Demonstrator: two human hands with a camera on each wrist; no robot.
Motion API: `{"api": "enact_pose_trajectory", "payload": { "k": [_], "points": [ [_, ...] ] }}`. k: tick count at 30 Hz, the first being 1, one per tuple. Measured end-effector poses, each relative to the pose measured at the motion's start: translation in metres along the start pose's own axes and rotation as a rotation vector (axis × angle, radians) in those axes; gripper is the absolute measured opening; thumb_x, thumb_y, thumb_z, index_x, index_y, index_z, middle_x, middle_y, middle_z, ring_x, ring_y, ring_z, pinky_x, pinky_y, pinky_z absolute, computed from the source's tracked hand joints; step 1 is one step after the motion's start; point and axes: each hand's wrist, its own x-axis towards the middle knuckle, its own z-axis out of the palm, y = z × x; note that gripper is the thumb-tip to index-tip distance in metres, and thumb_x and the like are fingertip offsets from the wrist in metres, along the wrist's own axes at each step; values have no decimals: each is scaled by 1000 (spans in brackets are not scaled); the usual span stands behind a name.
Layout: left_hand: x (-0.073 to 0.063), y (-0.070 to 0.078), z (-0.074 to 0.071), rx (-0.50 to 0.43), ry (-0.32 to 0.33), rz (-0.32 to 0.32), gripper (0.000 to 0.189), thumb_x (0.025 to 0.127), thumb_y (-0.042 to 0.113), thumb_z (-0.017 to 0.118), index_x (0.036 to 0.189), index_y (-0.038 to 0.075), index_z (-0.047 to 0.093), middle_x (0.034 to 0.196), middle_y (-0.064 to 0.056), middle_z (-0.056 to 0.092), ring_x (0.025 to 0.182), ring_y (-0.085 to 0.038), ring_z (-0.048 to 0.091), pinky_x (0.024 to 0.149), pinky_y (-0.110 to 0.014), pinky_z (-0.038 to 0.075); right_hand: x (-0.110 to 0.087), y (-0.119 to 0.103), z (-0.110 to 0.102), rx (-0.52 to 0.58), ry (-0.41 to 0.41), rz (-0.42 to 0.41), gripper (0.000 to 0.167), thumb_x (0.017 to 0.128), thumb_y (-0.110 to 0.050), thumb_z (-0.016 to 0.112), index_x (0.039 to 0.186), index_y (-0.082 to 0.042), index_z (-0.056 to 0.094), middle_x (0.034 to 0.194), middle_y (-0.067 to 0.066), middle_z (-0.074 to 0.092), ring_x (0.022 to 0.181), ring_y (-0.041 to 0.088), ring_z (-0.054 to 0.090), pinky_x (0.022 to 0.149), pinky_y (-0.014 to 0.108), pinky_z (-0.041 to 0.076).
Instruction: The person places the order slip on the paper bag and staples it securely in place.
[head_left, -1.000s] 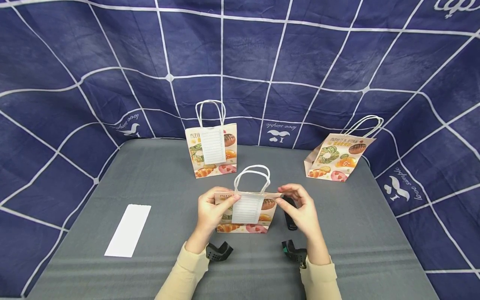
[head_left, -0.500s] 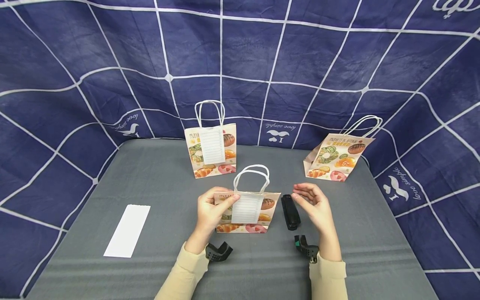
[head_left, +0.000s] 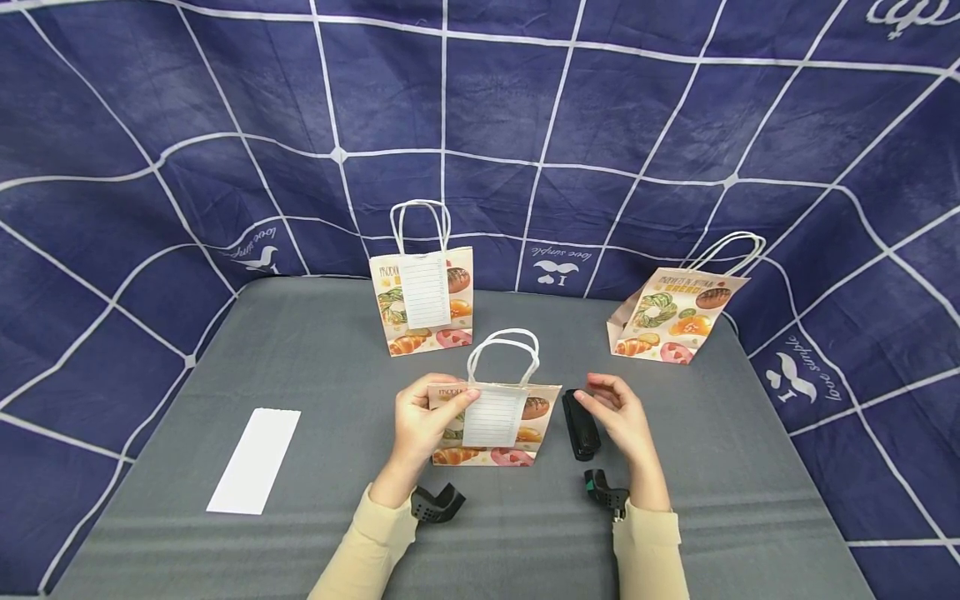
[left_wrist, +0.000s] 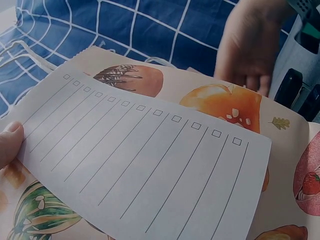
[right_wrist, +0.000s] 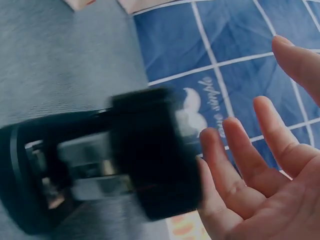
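Beige paper makes the front bag [head_left: 534, 435], which stands near the middle of the grey desk [head_left: 337, 367], between the two hands. On its printed front, with pictures of bread and pastry, lies a lined paper [head_left: 491, 423] with small boxes along one edge, and above it rises a white handle [head_left: 537, 358]. The left hand [head_left: 423, 417] pinches the bag at its upper left corner; the thumb presses on the edge of the lined paper, and the other fingers are behind the bag. The right hand [head_left: 622, 421] is well opened, its fingers apart and only a little bent, and it has hold of nothing. Just beside its thumb lies a black stapler [head_left: 582, 427], to the right of the bag; whether they touch, I cannot tell. Behind the front bag, somewhat to the left, stands a second bag [head_left: 461, 312] of the same print, with a similar lined paper [head_left: 426, 292] on its front. Farther to the right is a third bag [head_left: 667, 321], which is turned at an angle. On the left part of the desk a white slip [head_left: 253, 461] lies flat. Dark blue cloth [head_left: 495, 100] with white lines hangs behind and at both sides.
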Motion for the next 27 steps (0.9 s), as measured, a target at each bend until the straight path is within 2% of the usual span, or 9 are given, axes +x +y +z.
{"api": "enact_pose_trajectory", "payload": {
  "k": [2,8,14,20,23,27],
  "points": [
    [0,-1,0,-1,4,-4,14,70,-18,71,79,-14,60,73,8,67,64,-5,62,55,-19,49,1,5,2,1,0,27,43,84,-11,71,119,6,52,125,25,52,116,31,51,100,39,39],
    [0,-1,0,2,5,-3,14,70,-18,71,79,-14,61,74,8,67,64,-5,62,55,-19,49,5,17,8,-8,-6,80,45,83,-10,72,120,6,52,123,23,53,116,33,51,93,28,44],
    [1,0,0,2,-6,6,14,71,-19,70,79,-14,60,74,8,67,65,-5,62,57,-19,50,7,26,14,-67,-32,86,50,81,-11,74,123,2,51,123,23,53,115,34,51,94,42,42],
    [1,1,0,4,-12,5,13,71,-18,70,79,-14,61,74,8,67,65,-5,62,56,-19,50,8,32,19,-132,-67,97,58,79,-10,74,128,2,44,123,24,49,114,36,50,93,46,42],
    [1,1,0,9,-12,9,13,71,-19,70,79,-14,60,74,8,67,65,-5,62,56,-19,50,7,33,22,-149,-54,99,59,79,-8,73,128,2,42,125,25,47,117,36,47,96,48,39],
    [1,1,0,6,-14,12,14,71,-19,70,79,-14,60,74,7,67,65,-5,62,57,-19,50,8,32,26,-75,10,65,51,76,5,70,121,6,44,122,26,48,115,37,46,98,48,37]
  ]
}}
